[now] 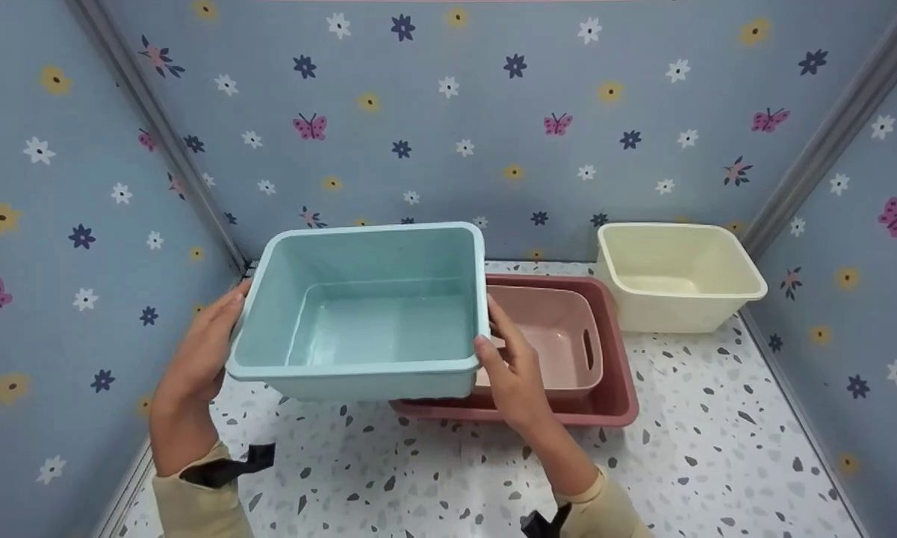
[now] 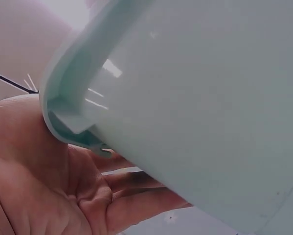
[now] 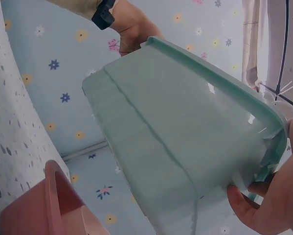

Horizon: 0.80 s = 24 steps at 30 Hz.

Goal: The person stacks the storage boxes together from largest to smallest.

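Note:
A light teal plastic tub (image 1: pixel 373 321), with nothing inside it, is held up in the air between both hands. My left hand (image 1: pixel 200 355) grips its left end, and in the left wrist view the fingers (image 2: pixel 141 205) reach under the rim along the outer wall. At the opposite end my right hand (image 1: pixel 519 373) holds the rim, thumb on the front corner and fingers behind. The right wrist view shows the tub's underside (image 3: pixel 136 137) raised above the floor. Below and to the right, a pink basket (image 1: pixel 560 336) sits inside a larger dusty-red tub (image 1: pixel 627 396), partly hidden by the teal one.
A cream tub (image 1: pixel 680 314) stands at the back right, close to the red tub and the flowered wall (image 1: pixel 448 149). Flowered panels also rise at left and right. The speckled white floor (image 1: pixel 358 471) spreads across the front.

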Tool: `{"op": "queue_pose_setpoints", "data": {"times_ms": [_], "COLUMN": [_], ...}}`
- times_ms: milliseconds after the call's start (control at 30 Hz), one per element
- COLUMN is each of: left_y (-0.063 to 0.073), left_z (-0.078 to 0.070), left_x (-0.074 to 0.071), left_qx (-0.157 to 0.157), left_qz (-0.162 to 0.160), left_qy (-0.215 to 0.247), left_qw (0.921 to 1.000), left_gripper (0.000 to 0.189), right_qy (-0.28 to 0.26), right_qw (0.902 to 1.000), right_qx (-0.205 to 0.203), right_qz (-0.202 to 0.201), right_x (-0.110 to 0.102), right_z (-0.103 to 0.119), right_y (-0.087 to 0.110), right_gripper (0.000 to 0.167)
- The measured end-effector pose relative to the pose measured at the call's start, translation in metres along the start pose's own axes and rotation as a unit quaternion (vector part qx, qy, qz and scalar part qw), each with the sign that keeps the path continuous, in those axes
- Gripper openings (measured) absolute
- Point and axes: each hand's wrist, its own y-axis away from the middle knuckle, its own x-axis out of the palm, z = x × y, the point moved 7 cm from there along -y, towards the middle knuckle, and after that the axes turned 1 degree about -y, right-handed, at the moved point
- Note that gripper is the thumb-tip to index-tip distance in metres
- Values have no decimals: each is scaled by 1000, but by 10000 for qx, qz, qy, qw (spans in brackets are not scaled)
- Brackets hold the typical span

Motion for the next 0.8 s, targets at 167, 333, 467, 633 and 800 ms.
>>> {"op": "queue_pose_setpoints", "data": {"times_ms": [167,333,467,633,800], "left_y": [-11,-19,-23,-29,-36], "left_z": [-6,-9,-9,-12,-20], "left_x": [16,33,45,55,67], "left_qx": [69,100,173,271,328], "left_qz": [-140,-121,-59,-145,-120], "left_qy": [-66,-150,21,111,113], "left_qw": [9999,9998,9998,9995,9993], "left_gripper": [57,55,54,54,52], "right_qy": [81,149,119,-13,-60], "right_qw": [9998,9991,9987,9982,9971], "right_qx": [0,61,128,83,180], "right_qz": [-191,-390,-469,-593,-739], "right_x": [-17,-35,-48,-60,-72], "right_z": [3,1,2,7,9], "right_y": [-3,-2,-1,-1,-1], "right_gripper": [53,52,51,49,48]}}
